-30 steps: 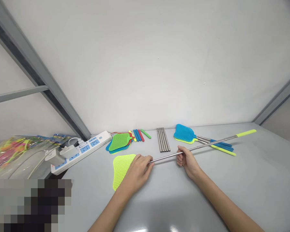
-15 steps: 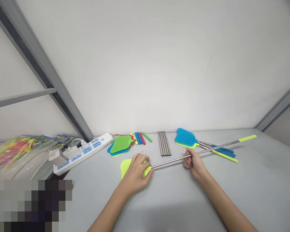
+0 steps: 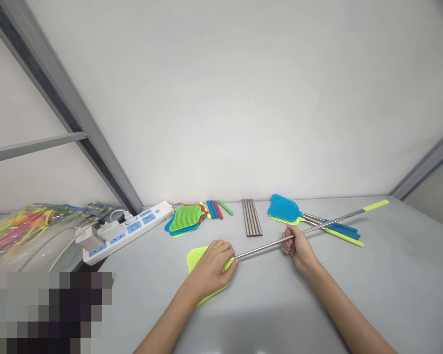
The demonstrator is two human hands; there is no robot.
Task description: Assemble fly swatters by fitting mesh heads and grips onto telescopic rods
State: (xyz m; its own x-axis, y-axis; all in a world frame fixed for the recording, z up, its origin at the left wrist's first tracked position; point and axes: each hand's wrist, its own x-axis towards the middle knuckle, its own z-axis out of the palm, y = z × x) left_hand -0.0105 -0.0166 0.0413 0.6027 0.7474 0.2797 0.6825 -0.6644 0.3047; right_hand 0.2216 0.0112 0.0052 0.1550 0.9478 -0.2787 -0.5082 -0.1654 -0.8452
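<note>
A yellow fly swatter [image 3: 196,254] with an extended metal telescopic rod [image 3: 260,249] and a yellow grip [image 3: 375,205] spans both hands. My left hand [image 3: 216,265] is closed around the neck of its perforated head, hiding part of the head. Around the middle of the rod, my right hand [image 3: 298,247] is closed in a fist. The rod passes above several finished-looking swatters at the right, with blue heads [image 3: 283,208] on top of a yellow one and blue grips [image 3: 345,231] beside a yellow grip.
Several metal rods [image 3: 251,218] lie side by side at the back. Left of them are coloured grips [image 3: 214,209] and stacked swatter heads [image 3: 186,219]. A white power strip [image 3: 127,233] with plugs lies at the left, near bagged colourful items [image 3: 33,233].
The swatter head has turned in my left hand, so its lower edge now shows below the hand. The grip end has shifted slightly left and upward. My right hand stays on the rod.
</note>
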